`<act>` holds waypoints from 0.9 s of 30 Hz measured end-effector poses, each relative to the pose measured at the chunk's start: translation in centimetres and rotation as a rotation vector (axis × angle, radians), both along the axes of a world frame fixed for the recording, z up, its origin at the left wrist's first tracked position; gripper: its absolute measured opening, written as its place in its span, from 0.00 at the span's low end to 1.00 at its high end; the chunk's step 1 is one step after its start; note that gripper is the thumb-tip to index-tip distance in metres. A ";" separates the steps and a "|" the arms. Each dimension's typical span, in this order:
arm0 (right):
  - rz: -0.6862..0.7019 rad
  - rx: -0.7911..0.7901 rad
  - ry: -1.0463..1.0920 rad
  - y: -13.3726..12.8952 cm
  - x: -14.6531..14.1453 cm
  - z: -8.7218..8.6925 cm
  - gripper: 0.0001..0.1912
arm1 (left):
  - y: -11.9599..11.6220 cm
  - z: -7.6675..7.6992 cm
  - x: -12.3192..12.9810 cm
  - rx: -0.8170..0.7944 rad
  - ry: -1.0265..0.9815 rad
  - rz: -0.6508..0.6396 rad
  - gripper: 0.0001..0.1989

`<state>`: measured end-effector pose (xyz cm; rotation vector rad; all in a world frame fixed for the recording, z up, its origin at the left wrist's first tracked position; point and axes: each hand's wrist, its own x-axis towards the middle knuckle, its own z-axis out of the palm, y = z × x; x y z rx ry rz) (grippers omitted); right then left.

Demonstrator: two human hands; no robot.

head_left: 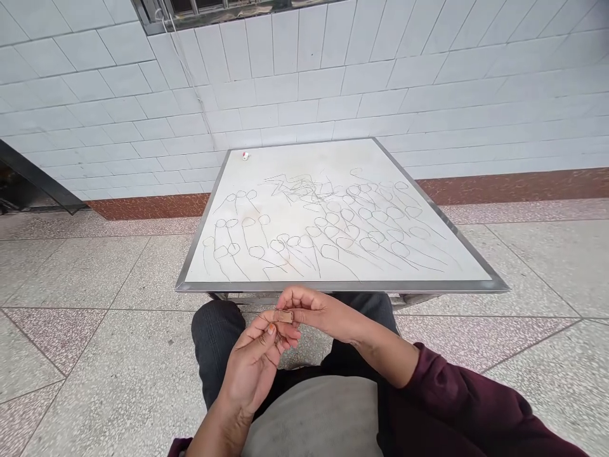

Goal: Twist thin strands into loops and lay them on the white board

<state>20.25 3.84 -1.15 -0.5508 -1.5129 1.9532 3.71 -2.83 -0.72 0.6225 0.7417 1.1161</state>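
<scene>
Both hands meet above my lap, just in front of the table's near edge. My right hand [309, 310] comes in from the right, its thumb and fingers closed on a small tan rectangular piece [285, 316]. My left hand [252, 362] is pinched against the same spot from the lower left. A thin dark strand seems to run by its fingertips, too fine to make out clearly. Many thin looped wires [336, 246], each a ring with a long tail, lie on the white tabletop [295, 260]. Behind them is a tangle of bent wire pieces [302, 185].
A grey metal rim [342, 286] edges the table. A small red and white object [245, 156] sits in its far left corner. The white tiled wall [304, 95] rises behind, with a cord [190, 76] hanging down it. My knees [216, 330] are under the near edge.
</scene>
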 end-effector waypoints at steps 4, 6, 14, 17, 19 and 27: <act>-0.106 0.005 -0.027 -0.2 -0.2 -0.7 0.08 | 0.0 0.1 0.0 -0.042 0.065 0.060 0.07; -0.124 0.022 -0.027 -0.3 -0.2 -0.9 0.08 | 0.0 0.3 0.0 -0.068 0.108 0.076 0.07; -0.074 -0.019 -0.049 -0.4 -0.1 -0.7 0.08 | -0.5 0.9 0.0 -0.022 0.245 0.033 0.09; -0.074 -0.053 -0.035 -0.4 -0.2 -0.8 0.09 | -0.6 0.7 -0.1 0.035 0.320 0.031 0.08; -0.073 -0.061 -0.016 -0.4 -0.2 -0.9 0.09 | -0.6 0.6 -0.3 0.089 0.381 0.004 0.08; -0.122 0.099 -0.001 -0.8 -0.2 -1.0 0.07 | -0.6 0.6 -0.5 0.086 0.395 -0.044 0.06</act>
